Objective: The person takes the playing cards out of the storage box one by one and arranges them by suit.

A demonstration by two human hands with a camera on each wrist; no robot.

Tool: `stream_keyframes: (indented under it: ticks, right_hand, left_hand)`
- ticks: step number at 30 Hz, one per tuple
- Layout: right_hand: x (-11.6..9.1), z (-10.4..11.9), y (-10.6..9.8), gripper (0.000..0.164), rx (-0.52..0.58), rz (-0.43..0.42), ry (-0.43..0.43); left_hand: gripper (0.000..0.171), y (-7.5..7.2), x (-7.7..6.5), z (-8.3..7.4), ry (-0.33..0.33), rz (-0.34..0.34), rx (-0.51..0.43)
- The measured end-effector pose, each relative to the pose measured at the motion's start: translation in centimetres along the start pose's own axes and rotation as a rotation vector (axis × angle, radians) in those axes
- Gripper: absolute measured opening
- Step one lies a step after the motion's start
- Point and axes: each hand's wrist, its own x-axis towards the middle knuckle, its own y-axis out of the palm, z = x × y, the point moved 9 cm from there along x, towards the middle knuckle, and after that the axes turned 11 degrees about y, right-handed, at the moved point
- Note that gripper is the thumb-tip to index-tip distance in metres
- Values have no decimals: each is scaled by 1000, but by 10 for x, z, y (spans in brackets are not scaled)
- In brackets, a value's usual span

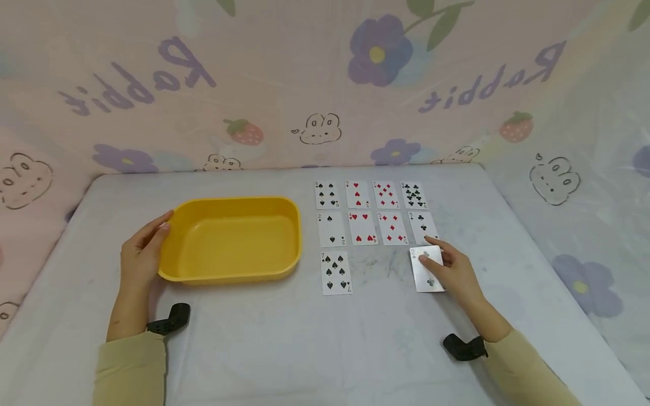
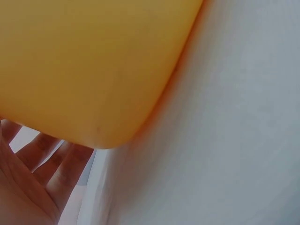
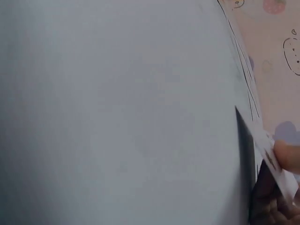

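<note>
My right hand (image 1: 457, 273) pinches a two of clubs playing card (image 1: 424, 276) between thumb and fingers, just below the three of clubs (image 1: 420, 223). In the right wrist view this card (image 3: 258, 136) appears edge-on and tilted, one edge raised off the white surface. At the left, my left hand (image 1: 142, 254) rests against the left side of a yellow plastic basin (image 1: 228, 276). Its fingers (image 2: 63, 180) look fairly straight in the left wrist view, their tips hidden behind the basin wall. No cards show inside the basin.
Face-up cards lie in rows right of the basin: six of spades (image 1: 326, 195) and others at the back, two of spades (image 1: 332, 229) and others in the middle, seven of spades (image 1: 336, 273) in front. A patterned curtain (image 1: 284, 84) stands behind the white table (image 1: 264, 349).
</note>
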Motion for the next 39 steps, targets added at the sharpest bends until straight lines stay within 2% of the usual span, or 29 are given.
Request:
stream_keyframes:
  ticks: [7,15,19,25,28,32,35,39]
  right_hand:
    - [1,-5,-11,62,-139,-51,51]
    - [8,-2,-18,57,-245,-132,21]
    - [8,-1,-19,57,-281,-159,23]
    - [6,2,-21,53,-291,-216,0]
    - [6,3,-23,52,-283,-236,-13]
    - [7,4,-22,51,-268,-220,-2]
    - [9,8,-20,50,-236,-192,9]
    - [8,21,-17,48,-189,-171,-36]
  left_hand:
    - [35,-1,1,-1,-5,-9,-12]
    - [36,-1,0,1,-18,-2,6]
    - [37,-2,0,2,-31,3,18]
    - [36,-3,-1,1,-7,0,11]
    - [36,-4,0,-1,23,16,38]
    - [39,-6,3,-12,131,37,155]
    - [40,-11,5,-20,195,13,239]
    - [36,-21,5,-27,220,-77,259]
